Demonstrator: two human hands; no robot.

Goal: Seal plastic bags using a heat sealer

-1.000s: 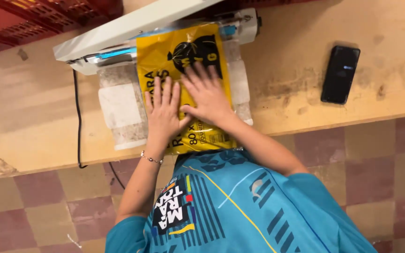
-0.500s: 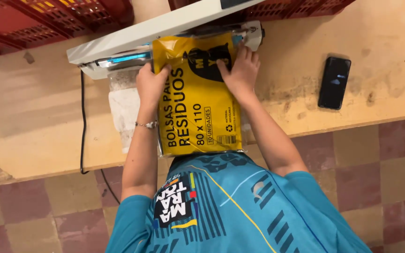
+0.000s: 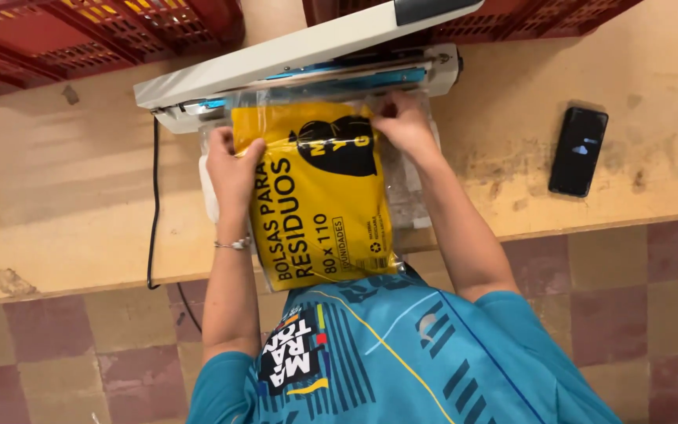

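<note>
The left hand [image 3: 233, 169] is closed on the left edge of a yellow packet [image 3: 319, 196] sheathed in clear plastic, thumb across its face and fingers curled under the side; a thin bracelet [image 3: 233, 245] circles that wrist. The right hand [image 3: 402, 122] pinches the packet's upper right corner, fingers folded down over the clear film near its top edge. The packet lies flat on the table [image 3: 64, 196], its near end overhanging the table's front edge toward the person's teal shirt [image 3: 402, 353]; its far end, the clear plastic mouth, sits in the open heat sealer [image 3: 300, 59], under the raised white arm and on the blue-lined bar; beneath the packet more clear bags [image 3: 410, 196] show at both sides. A black cable [image 3: 153, 212] runs from the sealer's left end across the table and over its edge; a black phone [image 3: 579, 151] lies well apart on the right; red plastic crates [image 3: 80, 35] stand along the far side; below the table is a checked tile floor [image 3: 80, 353].
</note>
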